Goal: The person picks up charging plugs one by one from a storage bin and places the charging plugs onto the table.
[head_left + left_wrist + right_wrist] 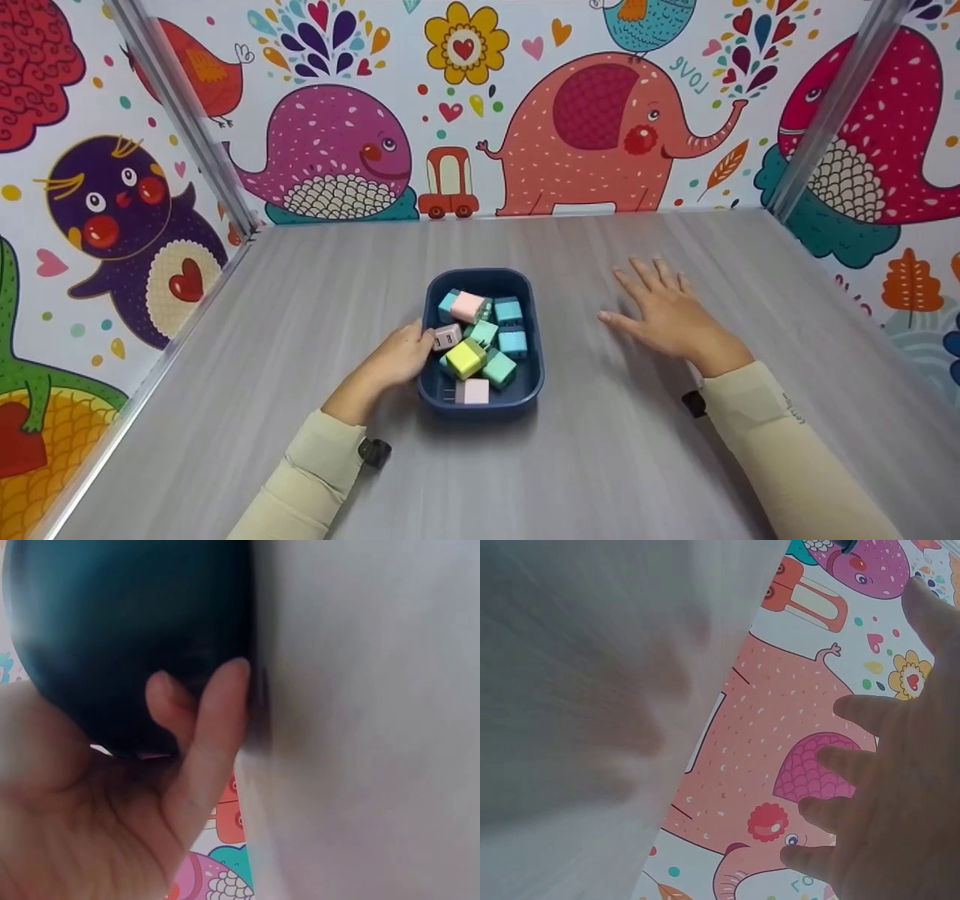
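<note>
A dark blue plastic bin [480, 412] stands near the middle of the table, holding several USB charger plugs. Among them are a yellow charger [466, 358], a pink charger with two USB ports [448, 337], a pink charger with prongs [475, 391], a light blue charger [513, 343] and a green charger [499, 368]. My left hand [401, 356] grips the bin's left side, thumb at the rim; in the left wrist view its fingers curl against the outer wall [127, 630]. To the right, my right hand [671, 322] is spread with nothing in it, apart from the bin.
The grey wood-grain table [337, 262] surrounds the bin. Printed cartoon panels [600, 135] rise behind and at both sides, with metal posts [187, 120] at the corners. Each wrist wears a small black device [375, 452].
</note>
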`<state>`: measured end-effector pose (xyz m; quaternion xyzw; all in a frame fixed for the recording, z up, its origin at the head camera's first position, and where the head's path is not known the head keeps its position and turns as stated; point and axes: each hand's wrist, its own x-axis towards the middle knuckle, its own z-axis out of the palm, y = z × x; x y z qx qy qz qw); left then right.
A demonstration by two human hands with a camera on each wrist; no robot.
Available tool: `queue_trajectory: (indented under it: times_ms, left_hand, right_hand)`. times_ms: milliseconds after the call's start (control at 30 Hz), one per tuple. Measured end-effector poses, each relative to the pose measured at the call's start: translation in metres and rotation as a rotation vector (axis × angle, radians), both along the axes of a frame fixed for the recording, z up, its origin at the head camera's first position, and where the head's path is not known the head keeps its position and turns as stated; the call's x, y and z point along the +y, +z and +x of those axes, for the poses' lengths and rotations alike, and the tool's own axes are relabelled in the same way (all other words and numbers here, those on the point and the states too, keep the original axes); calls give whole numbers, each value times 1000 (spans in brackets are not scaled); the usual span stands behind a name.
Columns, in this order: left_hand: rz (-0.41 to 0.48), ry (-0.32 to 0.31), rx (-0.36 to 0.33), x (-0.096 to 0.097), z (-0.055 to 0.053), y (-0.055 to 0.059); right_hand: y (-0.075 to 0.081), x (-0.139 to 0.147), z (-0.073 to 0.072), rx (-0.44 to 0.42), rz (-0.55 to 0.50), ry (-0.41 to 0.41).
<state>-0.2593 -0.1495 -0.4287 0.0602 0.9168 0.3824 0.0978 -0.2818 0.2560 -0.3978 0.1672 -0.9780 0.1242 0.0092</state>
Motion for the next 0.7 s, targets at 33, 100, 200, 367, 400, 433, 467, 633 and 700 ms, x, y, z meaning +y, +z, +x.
queue_trajectory:
  times_ms: [33, 100, 200, 367, 400, 433, 467, 633, 700]
  left_hand:
    - [-3, 0, -2, 0, 0, 0]
    - [-11, -1, -2, 1, 0, 0]
    - [-17, -9, 13, 0, 0, -1]
    - [-29, -19, 40, 0, -1, 0]
    - [-31, -19, 41, 0, -1, 1]
    - [-31, -17, 33, 0, -1, 1]
    - [-32, -17, 28, 0, -1, 1]
    - [-37, -10, 7, 1, -1, 1]
    - [-32, -5, 0, 1, -1, 1]
  right_hand:
    - [0, -1, 0, 2, -1, -1]
    - [2, -3, 1, 7, -6, -3]
    - [8, -7, 4, 24, -20, -1]
    - [22, -19, 13, 70, -52, 24]
    - [24, -21, 15, 79, -59, 30]
    - [26, -25, 17, 85, -68, 37]
    - [27, -28, 19, 89, -77, 44]
    - [30, -46, 26, 98, -99, 75]
    - [31, -57, 29, 99, -90, 85]
